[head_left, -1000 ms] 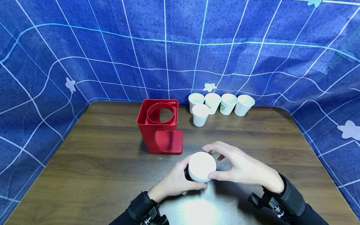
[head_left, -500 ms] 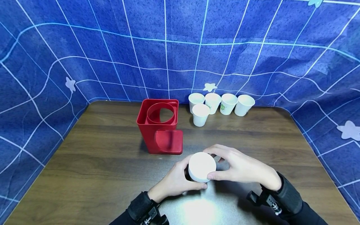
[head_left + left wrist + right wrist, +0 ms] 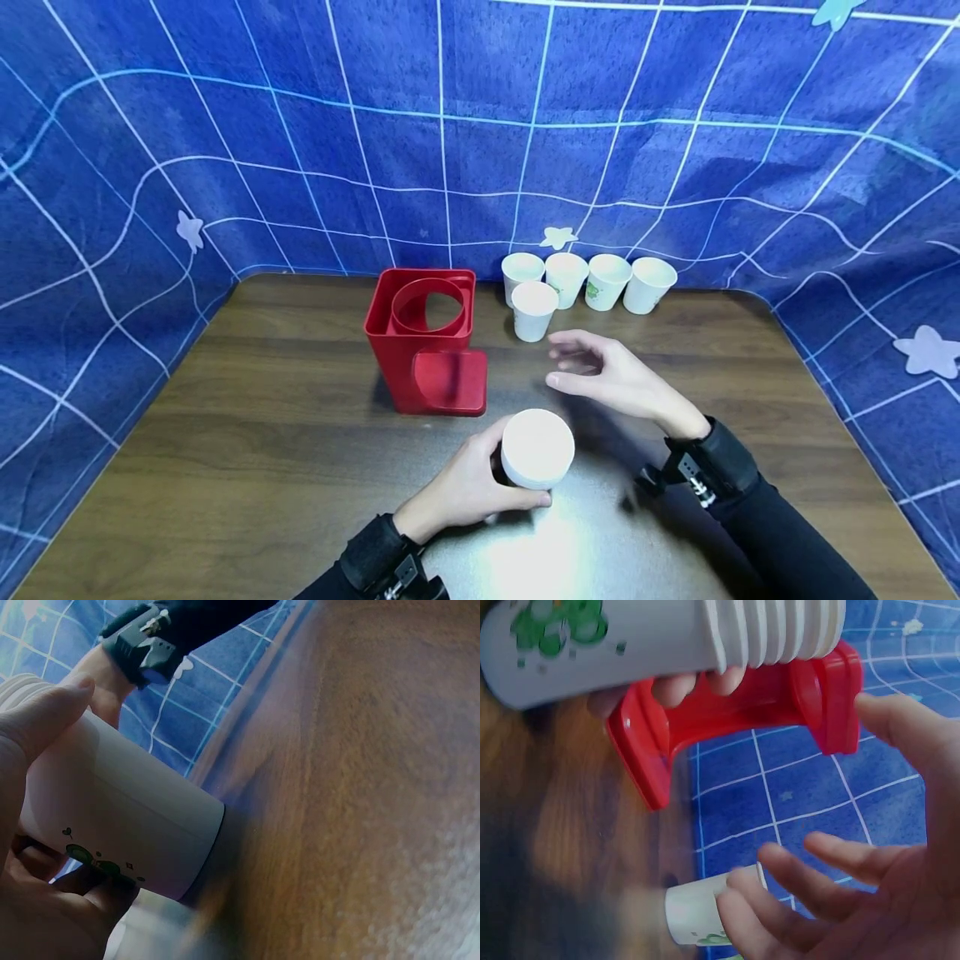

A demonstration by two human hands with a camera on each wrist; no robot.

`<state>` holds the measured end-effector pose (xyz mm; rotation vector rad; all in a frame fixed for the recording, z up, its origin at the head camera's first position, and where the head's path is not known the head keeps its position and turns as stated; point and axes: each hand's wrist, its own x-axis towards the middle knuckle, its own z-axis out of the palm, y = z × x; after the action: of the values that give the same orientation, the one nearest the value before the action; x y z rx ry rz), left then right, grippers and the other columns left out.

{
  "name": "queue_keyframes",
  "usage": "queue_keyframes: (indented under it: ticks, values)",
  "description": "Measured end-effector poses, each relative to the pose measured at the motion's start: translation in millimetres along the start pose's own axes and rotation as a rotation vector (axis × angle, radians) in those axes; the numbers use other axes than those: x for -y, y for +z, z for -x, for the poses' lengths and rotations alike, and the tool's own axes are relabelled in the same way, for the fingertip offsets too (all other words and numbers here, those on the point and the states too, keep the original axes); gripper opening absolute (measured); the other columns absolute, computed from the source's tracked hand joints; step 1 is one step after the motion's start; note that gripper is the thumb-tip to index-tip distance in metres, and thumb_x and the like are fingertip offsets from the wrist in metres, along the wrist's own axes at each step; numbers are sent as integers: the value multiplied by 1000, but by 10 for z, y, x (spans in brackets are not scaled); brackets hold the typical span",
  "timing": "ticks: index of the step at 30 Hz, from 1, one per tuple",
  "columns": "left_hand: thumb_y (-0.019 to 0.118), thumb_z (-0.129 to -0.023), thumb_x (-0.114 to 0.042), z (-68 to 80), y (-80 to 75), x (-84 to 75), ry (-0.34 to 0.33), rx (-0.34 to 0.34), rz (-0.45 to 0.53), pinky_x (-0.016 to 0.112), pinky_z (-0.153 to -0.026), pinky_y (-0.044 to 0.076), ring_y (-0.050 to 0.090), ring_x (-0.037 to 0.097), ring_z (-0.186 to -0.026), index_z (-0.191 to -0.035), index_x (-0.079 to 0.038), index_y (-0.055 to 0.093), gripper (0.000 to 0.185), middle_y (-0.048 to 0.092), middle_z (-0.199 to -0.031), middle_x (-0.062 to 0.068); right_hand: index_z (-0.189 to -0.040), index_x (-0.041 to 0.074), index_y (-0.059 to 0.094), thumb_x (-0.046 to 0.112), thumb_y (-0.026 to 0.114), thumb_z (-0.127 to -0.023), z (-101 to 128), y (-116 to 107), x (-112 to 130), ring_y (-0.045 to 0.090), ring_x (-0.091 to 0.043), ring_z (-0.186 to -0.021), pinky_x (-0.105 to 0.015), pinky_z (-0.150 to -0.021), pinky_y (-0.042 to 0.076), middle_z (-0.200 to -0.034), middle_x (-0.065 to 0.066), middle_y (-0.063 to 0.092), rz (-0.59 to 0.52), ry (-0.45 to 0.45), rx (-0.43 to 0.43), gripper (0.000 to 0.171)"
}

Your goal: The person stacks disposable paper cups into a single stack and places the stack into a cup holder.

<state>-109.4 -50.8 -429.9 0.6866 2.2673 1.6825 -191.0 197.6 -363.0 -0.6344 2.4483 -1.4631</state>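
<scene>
My left hand [image 3: 468, 483] grips a stack of nested white paper cups [image 3: 537, 448] near the front of the table, thumb and fingers curled round its side. Green printed pictures show on the stack [image 3: 127, 802] in the left wrist view. My right hand [image 3: 618, 375] is apart from the stack, its fingers loosely bent with nothing between them. Just beyond its fingertips stands a single white paper cup [image 3: 533, 312]. In the right wrist view, several nested rims show on the stack [image 3: 652, 645], and spread fingers overlap a single cup [image 3: 697, 907].
A red holder [image 3: 393, 367] with a round ring on top and a low front ledge stands left of the cups. Behind the single cup, several white paper cups [image 3: 567, 279] line the back edge of the wooden table [image 3: 262, 433]. A blue gridded cloth [image 3: 480, 150] surrounds it.
My right hand has left the side of the stack and moved forward towards the single cup. The left hand and its stack stay in place.
</scene>
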Motion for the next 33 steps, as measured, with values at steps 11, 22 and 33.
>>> queue_keyframes:
  ticks: [11, 22, 33]
  values:
    - [95, -72, -28, 31, 13, 30, -9, -6, 21, 33, -106, 49, 64, 7, -117, -143, -26, 53, 83, 67, -129, -13, -150, 10, 49, 39, 81, -88, -223, 25, 54, 55, -30, -133, -51, -101, 53, -149, -11, 55, 317, -71, -154, 75]
    - [95, -72, -31, 28, 8, 45, -8, -11, 19, 34, -106, 49, 64, 7, -116, -143, -30, 53, 82, 67, -127, -14, -155, 5, 40, 43, 80, -87, -430, 79, 72, 41, -33, -146, -57, -116, 39, -157, -17, 43, 452, -179, -246, 87]
    - [95, -71, -36, 19, -3, 65, -40, 3, 9, 37, -107, 47, 63, 6, -117, -144, -35, 52, 84, 66, -129, -15, -159, 3, 28, 44, 75, -91, -738, 20, -170, 49, -43, -137, -55, -109, 44, -158, -22, 41, 252, 48, -279, 92]
